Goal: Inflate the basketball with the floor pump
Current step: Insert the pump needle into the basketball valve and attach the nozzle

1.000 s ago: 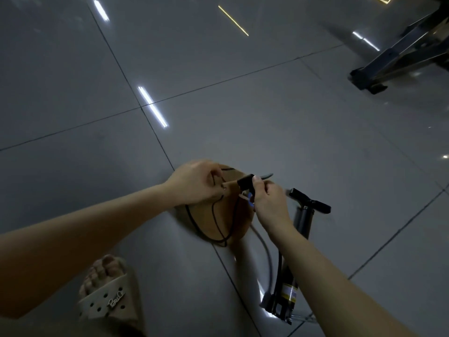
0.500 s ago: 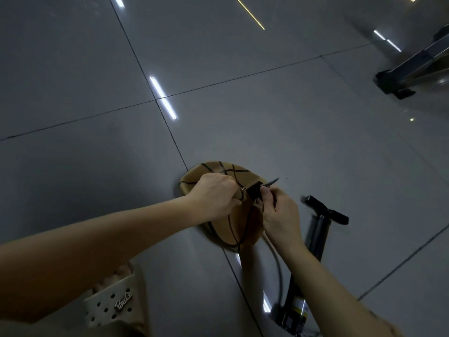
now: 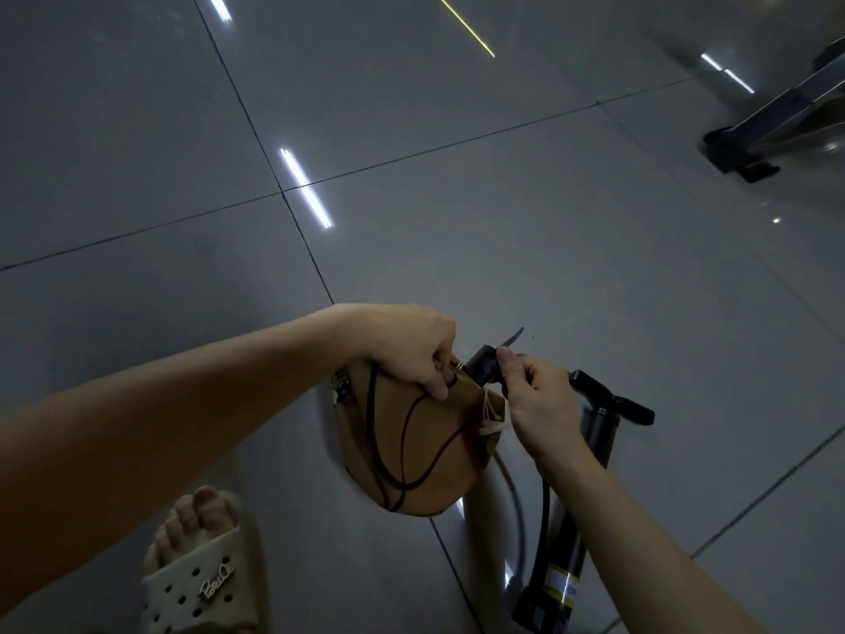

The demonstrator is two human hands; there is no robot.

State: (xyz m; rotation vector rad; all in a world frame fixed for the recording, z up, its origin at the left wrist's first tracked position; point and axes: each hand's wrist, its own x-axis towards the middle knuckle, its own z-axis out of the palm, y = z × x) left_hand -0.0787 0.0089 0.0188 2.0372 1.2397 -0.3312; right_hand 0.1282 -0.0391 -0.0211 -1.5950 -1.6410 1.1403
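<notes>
1. Basketball, brown with black seams and slack with folds, shows at about six o'clock from the middle of the view, over the grey tiled floor; whether its lower edge rests on the tiles cannot be told.
2. Left hand grips the ball's top edge at twelve o'clock, fingers curled down over the loose skin and bunching it.
3. Right hand, at three o'clock of the ball, pinches the black pump head between thumb and curled fingers. The head touches the ball's top edge just beside the left hand's fingers; the valve itself is hidden.
4. Cream cord hangs below the pump head against the ball's right side.
5. Floor pump leans at four o'clock of the ball, partly behind the right forearm, with its T-handle uppermost. A grey hose curves between ball and pump.
6. Foot in a perforated beige sandal sits at seven o'clock; a dark metal frame stands far off at two o'clock.
</notes>
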